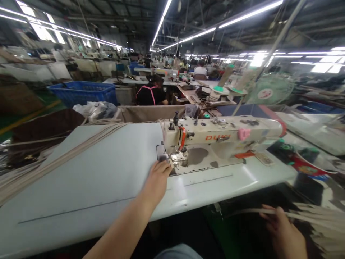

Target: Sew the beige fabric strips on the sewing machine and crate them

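My left hand (159,176) lies on the pale table at the left edge of the sewing machine's bed, just left of the needle area. Its fingers reach forward over the edge of the metal plate (161,151), and no held thing shows in them. The sewing machine (221,135) is cream with orange lettering and a pink piece on its arm. Low at the right, beside a bundle of beige strips (327,226), my right hand (285,230) pinches one beige fabric strip (248,211), whose end points left, below the table edge. Motion blurs the right hand.
Long beige strips (67,160) lie across the table's left side. Behind stand a blue crate (83,92), a brown fabric-lined bin (151,114) and a green fan (269,91). A co-worker (152,94) in dark clothing sits ahead. Thread cones (222,84) stand behind the machine.
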Motion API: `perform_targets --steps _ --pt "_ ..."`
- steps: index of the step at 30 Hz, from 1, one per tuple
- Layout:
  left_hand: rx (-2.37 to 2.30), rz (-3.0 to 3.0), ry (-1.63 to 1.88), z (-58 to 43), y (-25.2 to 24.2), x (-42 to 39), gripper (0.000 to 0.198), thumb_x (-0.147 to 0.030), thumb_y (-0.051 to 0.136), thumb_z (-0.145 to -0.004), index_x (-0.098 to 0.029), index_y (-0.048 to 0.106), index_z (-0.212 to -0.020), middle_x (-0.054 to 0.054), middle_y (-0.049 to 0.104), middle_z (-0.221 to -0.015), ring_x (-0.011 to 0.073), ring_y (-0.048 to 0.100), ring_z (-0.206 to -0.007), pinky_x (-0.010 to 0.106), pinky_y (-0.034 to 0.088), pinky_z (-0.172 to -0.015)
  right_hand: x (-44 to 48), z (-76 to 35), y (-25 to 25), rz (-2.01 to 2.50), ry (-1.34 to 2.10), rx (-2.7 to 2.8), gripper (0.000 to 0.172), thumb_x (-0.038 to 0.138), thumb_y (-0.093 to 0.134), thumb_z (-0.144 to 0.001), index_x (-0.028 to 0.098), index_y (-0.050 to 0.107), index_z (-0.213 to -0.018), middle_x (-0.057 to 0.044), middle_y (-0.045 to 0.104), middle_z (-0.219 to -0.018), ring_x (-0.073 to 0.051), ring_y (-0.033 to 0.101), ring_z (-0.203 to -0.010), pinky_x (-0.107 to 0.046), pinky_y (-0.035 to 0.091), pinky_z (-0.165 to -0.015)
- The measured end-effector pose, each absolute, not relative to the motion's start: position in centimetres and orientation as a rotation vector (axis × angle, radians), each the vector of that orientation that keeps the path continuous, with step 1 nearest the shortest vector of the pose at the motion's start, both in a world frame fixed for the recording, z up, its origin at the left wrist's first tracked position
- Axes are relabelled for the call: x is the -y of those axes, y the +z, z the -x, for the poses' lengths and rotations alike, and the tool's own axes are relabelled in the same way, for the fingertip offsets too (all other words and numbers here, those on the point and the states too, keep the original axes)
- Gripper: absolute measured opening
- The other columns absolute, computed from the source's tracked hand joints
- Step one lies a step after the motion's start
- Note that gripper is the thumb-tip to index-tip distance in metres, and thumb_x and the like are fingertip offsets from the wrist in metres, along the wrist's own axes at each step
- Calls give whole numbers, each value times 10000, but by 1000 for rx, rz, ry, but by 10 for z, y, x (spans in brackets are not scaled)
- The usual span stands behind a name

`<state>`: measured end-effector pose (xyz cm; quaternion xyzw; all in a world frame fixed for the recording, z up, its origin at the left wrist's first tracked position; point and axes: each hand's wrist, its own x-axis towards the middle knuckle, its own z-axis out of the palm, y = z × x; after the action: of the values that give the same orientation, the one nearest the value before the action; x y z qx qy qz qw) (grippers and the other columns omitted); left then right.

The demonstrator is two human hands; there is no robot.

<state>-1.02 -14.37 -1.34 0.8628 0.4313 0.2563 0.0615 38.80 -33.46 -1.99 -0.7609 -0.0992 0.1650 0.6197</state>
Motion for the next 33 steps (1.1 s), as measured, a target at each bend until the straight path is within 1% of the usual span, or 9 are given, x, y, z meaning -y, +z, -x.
perform_targets --steps 5,8,16,19,22,26,28,31,33 --pt "-1394 -2527 774 11 -13 144 601 46 440 -851 -243 695 -1312 95 661 -1383 281 496 -1431 545 278 -1275 322 -359 6 1723 309 225 484 452 838 -542 144 732 -902 -22 647 -721 -139 537 -598 -217 316 -442" --pt "-1488 -2469 721 10 -11 141 607 26 429 -864 -244 673 -1349 97 631 -1437 310 434 -1482 584 252 -1267 318 -348 13 1674 347 274 495 375 869 -513 161 713 -931 25 600 -684 -108 491 -551 -211 319 -443" --pt "-1397 -2427 617 10 -3 135 642 30 383 -869 -225 624 -1406 61 590 -1518 251 393 -1524 578 150 -1292 315 -343 24 1695 352 347 362 479 752 -718 173 678 -897 -40 685 -878 -155 610 -710 -258 504 -592" --pt "-1401 -2425 621 10 -4 136 633 25 390 -873 -219 622 -1409 66 590 -1518 250 391 -1525 574 150 -1292 312 -347 18 1682 336 403 375 519 719 -770 168 675 -894 -73 701 -893 -177 607 -682 -295 514 -568" --pt "-1397 -2427 634 10 -6 136 638 27 411 -867 -223 612 -1419 71 576 -1532 252 386 -1527 570 148 -1294 309 -348 13 1659 348 397 408 552 735 -752 159 676 -846 -95 714 -887 -177 589 -653 -294 492 -517" --pt "-1389 -2352 718 9 -10 133 619 33 422 -864 -233 639 -1379 65 603 -1504 243 417 -1505 558 218 -1282 307 -341 17 1582 358 392 491 490 892 -574 144 711 -872 -27 662 -773 -110 501 -577 -234 440 -464" --pt "-1367 -2264 832 9 -12 129 564 30 434 -861 -244 700 -1276 53 660 -1429 226 479 -1457 511 291 -1267 307 -337 23 1569 344 443 576 435 943 -510 143 730 -958 26 591 -694 -87 459 -549 -198 390 -432" --pt "-1374 -2095 985 12 -13 119 449 17 480 -838 -238 758 -1081 52 722 -1285 215 587 -1336 429 403 -1215 310 -334 30 1614 316 451 617 446 954 -534 162 719 -1029 23 615 -743 -99 533 -609 -176 432 -471" --pt "-1446 -2028 996 14 -9 111 394 -5 528 -819 -236 760 -1038 61 727 -1232 242 613 -1295 443 435 -1191 313 -333 32 1639 318 448 546 538 893 -647 169 705 -1002 -22 678 -880 -134 610 -716 -208 516 -558"
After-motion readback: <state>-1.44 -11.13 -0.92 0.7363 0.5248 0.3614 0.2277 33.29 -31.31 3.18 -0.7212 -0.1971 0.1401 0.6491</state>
